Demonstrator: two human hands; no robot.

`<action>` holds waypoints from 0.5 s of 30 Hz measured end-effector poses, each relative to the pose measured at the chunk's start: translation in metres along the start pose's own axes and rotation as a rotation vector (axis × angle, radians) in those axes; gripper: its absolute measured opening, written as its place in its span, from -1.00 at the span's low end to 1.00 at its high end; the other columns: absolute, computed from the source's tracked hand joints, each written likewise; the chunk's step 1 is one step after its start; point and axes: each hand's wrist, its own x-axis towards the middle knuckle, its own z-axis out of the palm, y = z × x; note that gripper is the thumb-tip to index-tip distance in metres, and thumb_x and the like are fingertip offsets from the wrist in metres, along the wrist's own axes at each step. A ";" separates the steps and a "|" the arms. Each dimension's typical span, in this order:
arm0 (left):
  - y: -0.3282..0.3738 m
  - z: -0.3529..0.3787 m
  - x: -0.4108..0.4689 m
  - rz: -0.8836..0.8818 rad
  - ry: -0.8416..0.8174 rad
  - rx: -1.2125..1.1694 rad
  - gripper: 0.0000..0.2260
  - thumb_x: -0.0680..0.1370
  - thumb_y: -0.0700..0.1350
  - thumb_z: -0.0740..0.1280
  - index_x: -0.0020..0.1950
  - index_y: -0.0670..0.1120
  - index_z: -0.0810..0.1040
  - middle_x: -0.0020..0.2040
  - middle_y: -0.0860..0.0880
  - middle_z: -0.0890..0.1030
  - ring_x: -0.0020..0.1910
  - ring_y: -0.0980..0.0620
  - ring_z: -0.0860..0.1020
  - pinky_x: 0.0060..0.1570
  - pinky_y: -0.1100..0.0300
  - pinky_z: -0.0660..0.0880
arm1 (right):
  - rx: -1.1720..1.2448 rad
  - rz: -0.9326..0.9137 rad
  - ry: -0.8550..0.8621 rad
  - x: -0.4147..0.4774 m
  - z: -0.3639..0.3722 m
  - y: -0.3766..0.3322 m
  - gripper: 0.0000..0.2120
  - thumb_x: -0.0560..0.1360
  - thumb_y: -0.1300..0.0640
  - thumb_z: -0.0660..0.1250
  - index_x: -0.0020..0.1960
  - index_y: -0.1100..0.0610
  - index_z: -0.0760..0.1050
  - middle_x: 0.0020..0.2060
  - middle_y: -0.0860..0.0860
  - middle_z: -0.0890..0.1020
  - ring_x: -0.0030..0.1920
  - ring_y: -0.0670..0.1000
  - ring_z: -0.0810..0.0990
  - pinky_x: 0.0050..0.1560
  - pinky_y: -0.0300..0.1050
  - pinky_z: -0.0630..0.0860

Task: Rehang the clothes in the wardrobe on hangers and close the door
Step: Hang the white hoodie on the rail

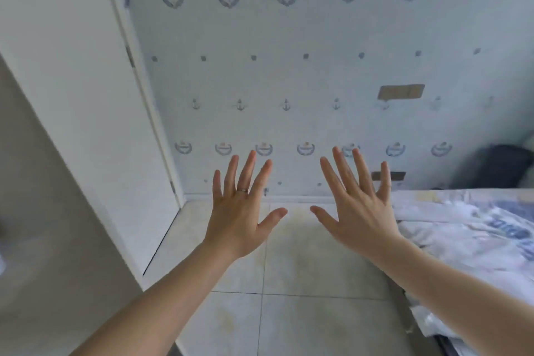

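1. My left hand and my right hand are raised in front of me, backs toward me. The fingers are straight and spread wide apart, and the thumbs point at each other. Neither hand holds or touches anything.
2. A thin silver ring sits on one left finger.
3. Both forearms reach forward from the lower corners. The hands are level, above the pale tiled floor and in front of the pale blue wallpapered wall.
4. The tall white flat wardrobe panel stands to my left, its long axis upright, with hinges along its far edge by the wall. My left hand is the nearer one, but well apart from it.
5. A beige-grey slab stands closer to me at lower left. I cannot tell whether it is an open door or the wardrobe's side.
6. The crumpled white fabric with blue print lies on the bed to my right, lower than my hands and just beside my right forearm.
7. I cannot tell whether that fabric is clothing or bedding. I see no hangers.
8. As I judge it, nothing is in hand yet. Fetching the fabric would suit my right hand, reaching down and rightward, while the door would suit my left.
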 end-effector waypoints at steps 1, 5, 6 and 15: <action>0.013 0.015 0.009 0.025 -0.034 -0.026 -0.27 0.57 0.42 -0.06 0.64 0.08 -0.09 0.64 0.04 -0.21 0.60 -0.10 -0.26 0.50 -0.28 -0.17 | -0.012 0.036 -0.038 -0.013 0.011 0.017 -0.17 0.51 -0.42 0.02 0.62 -0.01 -0.06 0.61 0.00 -0.12 0.59 0.15 -0.14 0.48 0.42 -0.13; 0.062 0.076 0.050 0.153 -0.149 -0.115 -0.26 0.55 0.44 -0.10 0.63 0.13 -0.16 0.63 0.07 -0.27 0.59 -0.07 -0.32 0.50 -0.26 -0.23 | -0.064 0.207 -0.175 -0.056 0.050 0.077 -0.17 0.50 -0.42 0.00 0.62 -0.02 -0.07 0.61 0.00 -0.09 0.60 0.15 -0.12 0.48 0.40 -0.15; 0.074 0.092 0.063 0.185 -0.175 -0.136 -0.26 0.54 0.45 -0.12 0.63 0.14 -0.18 0.62 0.08 -0.28 0.59 -0.06 -0.33 0.50 -0.24 -0.24 | -0.081 0.255 -0.206 -0.064 0.058 0.092 -0.18 0.50 -0.41 0.00 0.62 -0.02 -0.06 0.61 0.00 -0.08 0.60 0.15 -0.12 0.48 0.39 -0.17; 0.186 0.231 0.207 0.510 -0.390 -0.272 -0.25 0.52 0.47 -0.14 0.60 0.17 -0.28 0.61 0.08 -0.32 0.57 -0.06 -0.36 0.51 -0.24 -0.26 | -0.182 0.667 -0.418 -0.076 0.122 0.221 -0.17 0.51 -0.41 -0.01 0.61 -0.08 -0.24 0.60 -0.05 -0.23 0.57 0.10 -0.31 0.46 0.35 -0.35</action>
